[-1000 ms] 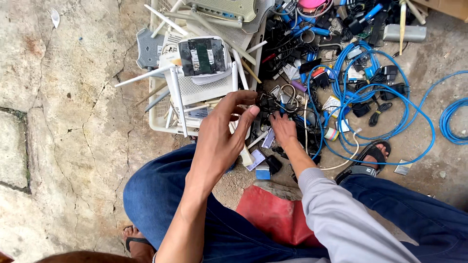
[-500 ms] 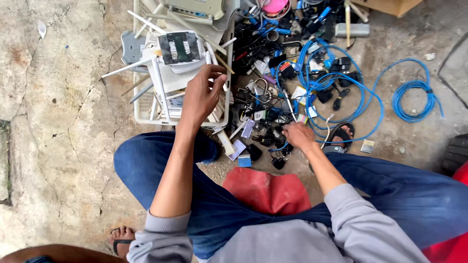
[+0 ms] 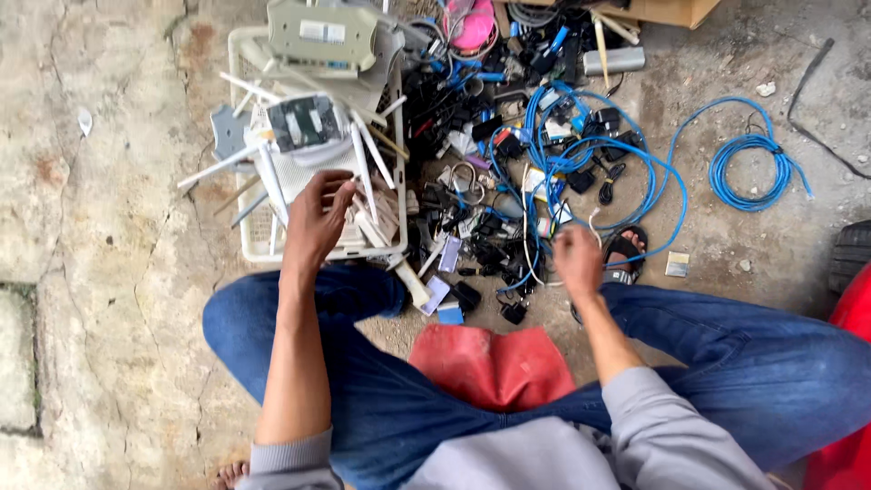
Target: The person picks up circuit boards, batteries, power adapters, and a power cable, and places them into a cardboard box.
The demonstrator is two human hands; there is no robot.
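1. Reaching forward, your left hand (image 3: 318,222) rests on the routers piled in the white basket (image 3: 238,54); your fingers are curled down, their tips touching a white router (image 3: 313,172) with thin white antennas. You cannot tell from this view whether they pinch anything.
2. That router lies at about 12 o'clock from your left fingertips, touching them. Its antennas (image 3: 361,163) run long and narrow, mostly from 6 towards 12 o'clock, with one slanting off towards 8 o'clock past the basket's rim.
3. Your left hand is much the nearer to it; your right hand (image 3: 578,259) is well apart, at 3 o'clock from the basket.
4. Your right hand is closed loosely, fingers folded together, at the near edge of the heap of black adapters (image 3: 472,227). Thin pale wire (image 3: 594,222) seems to pass through it, but the grip itself is hidden.
5. Blue cable (image 3: 599,154) loops at 12 o'clock from your right hand, and a separate blue coil (image 3: 748,172) lies at 2 o'clock, well apart.
6. The router looks flat, white and plastic, with a darker panel (image 3: 304,122) on the unit lying above it.
7. A red stool (image 3: 494,363) sits between your knees, at 6 o'clock from both hands.
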